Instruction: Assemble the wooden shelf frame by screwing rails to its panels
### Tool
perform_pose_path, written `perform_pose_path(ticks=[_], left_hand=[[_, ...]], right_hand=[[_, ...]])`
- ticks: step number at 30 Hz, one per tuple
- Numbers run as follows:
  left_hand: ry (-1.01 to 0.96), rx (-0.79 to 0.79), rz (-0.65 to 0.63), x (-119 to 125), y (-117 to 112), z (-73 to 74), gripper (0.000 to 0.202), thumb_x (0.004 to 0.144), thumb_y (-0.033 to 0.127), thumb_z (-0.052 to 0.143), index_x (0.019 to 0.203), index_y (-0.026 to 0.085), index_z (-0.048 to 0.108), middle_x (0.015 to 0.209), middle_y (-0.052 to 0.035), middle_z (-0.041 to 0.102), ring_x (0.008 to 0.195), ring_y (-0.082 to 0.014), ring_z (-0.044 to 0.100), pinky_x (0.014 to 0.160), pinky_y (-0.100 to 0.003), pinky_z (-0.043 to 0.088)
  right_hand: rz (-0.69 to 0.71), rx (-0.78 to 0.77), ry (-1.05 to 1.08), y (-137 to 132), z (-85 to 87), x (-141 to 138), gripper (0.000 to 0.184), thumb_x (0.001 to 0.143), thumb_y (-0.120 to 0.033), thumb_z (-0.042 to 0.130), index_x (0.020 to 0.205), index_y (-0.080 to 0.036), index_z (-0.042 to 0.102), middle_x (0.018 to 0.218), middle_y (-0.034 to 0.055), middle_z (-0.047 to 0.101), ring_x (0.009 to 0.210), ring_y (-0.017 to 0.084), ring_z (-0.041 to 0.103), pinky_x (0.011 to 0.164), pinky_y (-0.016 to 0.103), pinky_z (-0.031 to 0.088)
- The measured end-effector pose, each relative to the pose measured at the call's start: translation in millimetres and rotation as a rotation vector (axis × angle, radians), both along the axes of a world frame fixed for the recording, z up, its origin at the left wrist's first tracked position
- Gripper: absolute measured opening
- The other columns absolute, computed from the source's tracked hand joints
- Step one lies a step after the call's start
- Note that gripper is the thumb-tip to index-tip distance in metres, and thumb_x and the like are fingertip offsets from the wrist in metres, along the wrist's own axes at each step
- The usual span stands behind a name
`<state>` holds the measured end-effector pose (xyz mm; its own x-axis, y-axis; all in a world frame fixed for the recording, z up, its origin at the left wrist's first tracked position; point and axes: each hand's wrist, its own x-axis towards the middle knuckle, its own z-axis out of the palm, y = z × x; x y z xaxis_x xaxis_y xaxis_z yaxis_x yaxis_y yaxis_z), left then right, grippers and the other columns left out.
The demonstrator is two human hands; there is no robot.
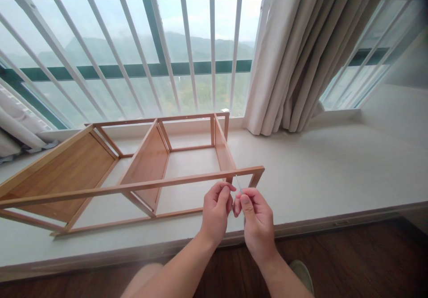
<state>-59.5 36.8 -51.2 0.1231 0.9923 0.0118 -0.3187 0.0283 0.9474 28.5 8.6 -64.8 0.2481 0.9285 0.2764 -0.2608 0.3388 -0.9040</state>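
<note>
A wooden shelf frame [187,181] with several panels lies on its side on the white window ledge. Close to its right end, my right hand [259,220] pinches a thin metal rod [238,183] that looks like a hex key. The rod's upper tip meets the near rail just where the end panel [223,144] joins it. My left hand [216,211] is just left of the right one, against or just below the same rail, its thumb and fingers closed. Whatever the left fingers hold, if anything, is hidden.
White railing bars [213,52] and windows stand behind the ledge [317,168]. A beige curtain [284,66] hangs down to it at the right, another [16,119] at the left. Below the ledge's front edge is a dark wooden floor [351,258], with a shoe [302,275] on it.
</note>
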Motion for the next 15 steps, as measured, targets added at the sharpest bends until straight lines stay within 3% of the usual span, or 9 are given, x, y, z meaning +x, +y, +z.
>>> perform_pose_path(ticks=[5, 15], left_hand=[[-0.071, -0.004, -0.020, 1, 1, 3.6, 0.025, 0.090, 0.041, 0.053, 0.085, 0.017, 0.059, 0.046, 0.0079, 0.038, 0.036, -0.0080, 0.041, 0.036, -0.019, 0.033], [-0.166, -0.074, -0.085, 5, 1, 26.5, 0.029, 0.086, 0.042, 0.058, 0.084, 0.014, 0.064, 0.042, 0.0081, 0.035, 0.036, -0.0100, 0.040, 0.033, -0.022, 0.036]], right_hand=[[0.101, -0.008, 0.212, 1, 2.5, -5, 0.014, 0.095, -0.030, 0.054, 0.089, -0.019, 0.059, 0.065, -0.0020, 0.050, 0.059, 0.010, 0.047, 0.054, 0.023, 0.040], [0.202, -0.010, 0.140, 4, 12.5, 10, 0.018, 0.095, -0.031, 0.054, 0.083, -0.018, 0.058, 0.065, -0.0019, 0.049, 0.058, 0.010, 0.046, 0.051, 0.024, 0.037]])
